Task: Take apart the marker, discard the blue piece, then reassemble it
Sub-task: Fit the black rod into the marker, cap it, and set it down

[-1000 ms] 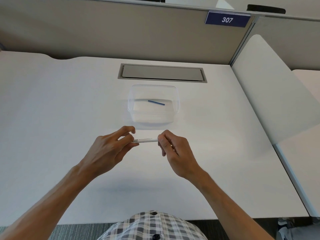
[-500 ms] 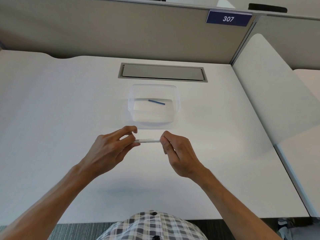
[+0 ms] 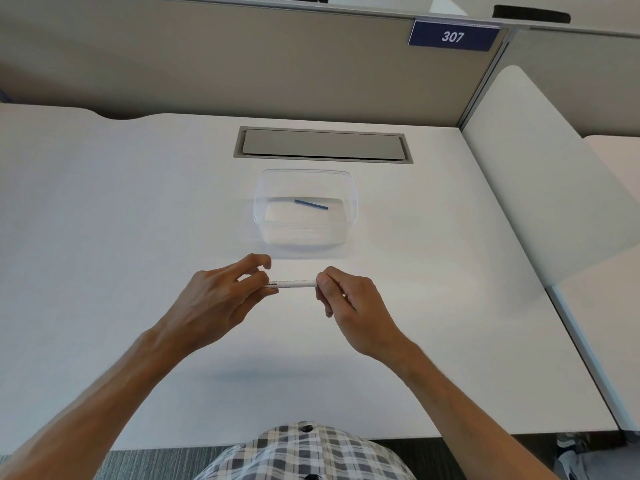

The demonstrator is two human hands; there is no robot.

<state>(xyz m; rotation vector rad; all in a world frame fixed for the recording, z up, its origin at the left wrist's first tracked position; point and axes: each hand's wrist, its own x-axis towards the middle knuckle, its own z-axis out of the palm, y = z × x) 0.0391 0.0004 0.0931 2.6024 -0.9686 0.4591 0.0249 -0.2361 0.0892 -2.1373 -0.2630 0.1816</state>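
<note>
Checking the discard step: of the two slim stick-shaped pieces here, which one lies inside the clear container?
The blue piece, alone in the clear container. The white marker is held between the left hand and right hand nearer the person.

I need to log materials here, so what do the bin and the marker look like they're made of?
Bin: clear glossy plastic, likely; the desk shows through its walls. Marker: white, smooth barrel with printed lettering, probably plastic, held by left hand and right hand.
</note>
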